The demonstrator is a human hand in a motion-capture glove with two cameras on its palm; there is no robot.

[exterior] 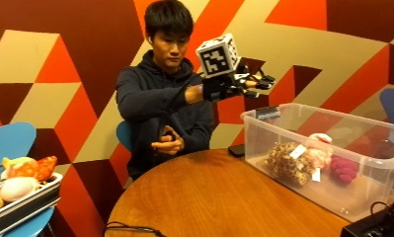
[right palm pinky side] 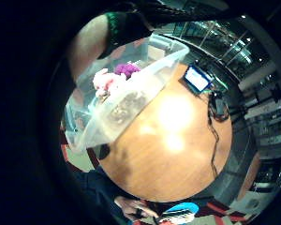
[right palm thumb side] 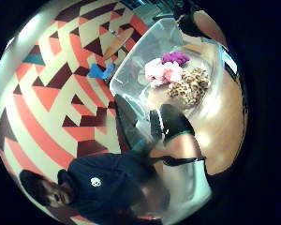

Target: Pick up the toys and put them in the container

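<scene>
— While the person sits behind the round wooden table (exterior: 210,197), where is the gloved right hand (exterior: 239,85)?

— Raised in the air at about shoulder height, above the near corner of the clear plastic container (exterior: 275,129) and not touching it. Nothing is in it. I cannot tell from the outside view exactly how its fingers stand, since the glove's gear covers most of them, but no toy is between them.

— And the bare left hand (exterior: 168,143)?

— Low in front of the chest, just behind the table's edge, fingers loosely curled, holding nothing.

— Where are the toys?

— Three lie together on the floor of the container. A leopard-spotted plush (exterior: 287,163) is nearest the person, a pale pink plush (exterior: 319,152) is pressed against it, and a purple plush (exterior: 343,169) sits on the far side of the pink one. The thumb-side palm view looks down into the open top and shows the same three bunched up: spotted (right palm thumb side: 189,86), pink (right palm thumb side: 160,72), purple (right palm thumb side: 174,58).

— Where does the container stand?

— On the table, at the side to the person's left, reaching to the table's edge. The little-finger-side view shows its wall (right palm pinky side: 131,101) close under the palm, with bare wood beside it.

— Anything else nearby?

— A dark phone-like thing (exterior: 236,150) lies on the table just beside the container's near end. Off the table, on a blue chair (exterior: 9,148), a tray (exterior: 22,205) holds more soft toys (exterior: 19,177).
</scene>
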